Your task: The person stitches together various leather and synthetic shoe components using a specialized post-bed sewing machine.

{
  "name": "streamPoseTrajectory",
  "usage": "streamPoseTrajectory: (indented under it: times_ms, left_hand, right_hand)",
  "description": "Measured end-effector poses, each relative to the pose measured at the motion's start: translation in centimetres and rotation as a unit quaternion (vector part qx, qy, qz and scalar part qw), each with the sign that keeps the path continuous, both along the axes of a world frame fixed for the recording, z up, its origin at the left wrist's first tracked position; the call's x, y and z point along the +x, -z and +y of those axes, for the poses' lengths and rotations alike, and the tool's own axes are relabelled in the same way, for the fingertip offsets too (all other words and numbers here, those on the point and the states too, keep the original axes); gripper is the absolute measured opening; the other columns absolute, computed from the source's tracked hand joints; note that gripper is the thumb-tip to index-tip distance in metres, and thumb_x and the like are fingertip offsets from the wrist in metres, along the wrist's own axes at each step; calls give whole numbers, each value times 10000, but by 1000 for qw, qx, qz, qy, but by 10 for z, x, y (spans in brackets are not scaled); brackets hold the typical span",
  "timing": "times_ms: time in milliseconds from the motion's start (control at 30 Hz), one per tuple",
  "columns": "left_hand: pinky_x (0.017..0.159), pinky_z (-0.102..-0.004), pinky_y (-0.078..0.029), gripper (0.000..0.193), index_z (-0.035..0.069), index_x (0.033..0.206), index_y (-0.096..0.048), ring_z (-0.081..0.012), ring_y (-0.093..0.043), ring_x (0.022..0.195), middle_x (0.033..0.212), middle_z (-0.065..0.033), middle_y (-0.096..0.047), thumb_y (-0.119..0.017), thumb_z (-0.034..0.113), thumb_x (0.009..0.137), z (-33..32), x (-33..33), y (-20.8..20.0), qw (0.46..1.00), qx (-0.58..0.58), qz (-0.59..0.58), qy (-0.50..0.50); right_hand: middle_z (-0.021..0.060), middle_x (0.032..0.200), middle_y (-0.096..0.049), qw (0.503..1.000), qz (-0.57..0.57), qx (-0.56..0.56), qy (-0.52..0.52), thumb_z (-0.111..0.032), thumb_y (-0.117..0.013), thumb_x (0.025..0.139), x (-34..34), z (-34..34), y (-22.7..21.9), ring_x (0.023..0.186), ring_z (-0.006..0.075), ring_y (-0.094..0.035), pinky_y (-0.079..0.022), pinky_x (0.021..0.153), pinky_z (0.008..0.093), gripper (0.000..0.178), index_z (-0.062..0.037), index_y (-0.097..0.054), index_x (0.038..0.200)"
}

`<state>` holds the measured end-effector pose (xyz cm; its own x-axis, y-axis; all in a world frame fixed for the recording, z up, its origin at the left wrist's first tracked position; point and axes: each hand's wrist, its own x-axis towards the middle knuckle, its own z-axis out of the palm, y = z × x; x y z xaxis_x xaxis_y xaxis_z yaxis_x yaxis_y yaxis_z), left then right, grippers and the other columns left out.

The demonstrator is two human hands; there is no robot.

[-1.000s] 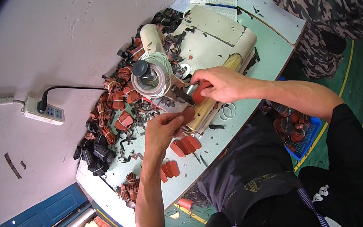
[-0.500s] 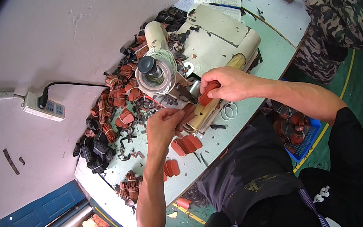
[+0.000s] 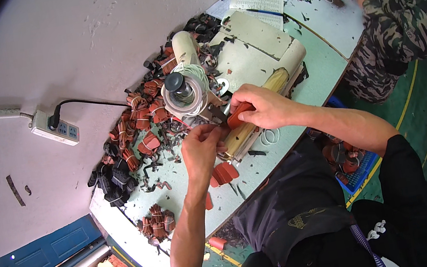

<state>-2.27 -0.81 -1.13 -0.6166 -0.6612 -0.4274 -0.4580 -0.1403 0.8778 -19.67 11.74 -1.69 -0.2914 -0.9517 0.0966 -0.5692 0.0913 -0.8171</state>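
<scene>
My right hand (image 3: 264, 106) grips a small stack of red-brown leather pieces (image 3: 240, 115) just in front of a cream bench machine (image 3: 258, 44). Close beside it, at the machine's working end, my left hand (image 3: 200, 149) has its thumb and fingers pinched together. Whatever lies between them is hidden. Under both hands runs a yellowish padded strip (image 3: 239, 139) along the machine's front. Several loose red leather pieces (image 3: 224, 173) lie on the table below my left hand. A round dish with white cord (image 3: 185, 91) and a black knob tops the machine.
Tied bundles of brown pieces (image 3: 156, 222) and black bundles (image 3: 112, 176) lie on the table (image 3: 187, 179) among scraps. An open notebook (image 3: 258, 5) rests behind the machine. A person in a camouflage sleeve (image 3: 399, 11) works at far right. A blue basket (image 3: 360, 175) stands on the floor.
My right hand has moved slightly left with the leather stack, and my left hand has come closer to it. The brown piece seen at my left fingers is now mostly hidden.
</scene>
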Motion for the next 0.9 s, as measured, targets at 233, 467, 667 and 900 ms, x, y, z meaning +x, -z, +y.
streamPoseTrajectory:
  times_ms: [233, 467, 667, 900]
  left_hand:
    - [804, -312, -537, 544, -61, 1354, -477, -199, -658, 977, 1185, -191, -635, -666, 183, 906, 83, 26, -9, 992, -67, 100, 25]
    - [992, -443, -434, 617, -54, 1416, -368, -422, -536, 1151, 1279, -279, -527, -540, -40, 823, 115, 15, -4, 894, -446, 30, 18]
    - [867, -363, -500, 415, -20, 1322, -512, -299, -620, 997, 1163, -179, -596, -482, -20, 908, 45, 32, -16, 954, -242, 38, 171]
    - [574, -231, -467, 261, -35, 1144, -612, -99, -600, 671, 872, -68, -673, -585, 118, 934, -14, 25, -15, 986, 73, -25, 150]
  right_hand:
    - [105, 1127, -632, 858, -501, 12, 114, -15, -553, 918, 40, 35, -22, 910, 167, -623, -519, 821, 296, 354, -24, -515, 1269]
    - [44, 1226, -563, 675, -711, 6, 198, -150, -415, 1027, 111, 32, -29, 1135, 139, -516, -412, 984, 293, 309, -50, -501, 1307]
    - [21, 1083, -610, 730, -658, 179, 37, -329, -483, 1010, 99, 38, -27, 965, 104, -568, -467, 838, 281, 295, -81, -606, 1111]
    - [109, 855, -652, 993, 11, 120, -1, -169, -603, 911, 25, 26, -22, 790, 256, -637, -502, 732, 378, 185, -21, -646, 1012]
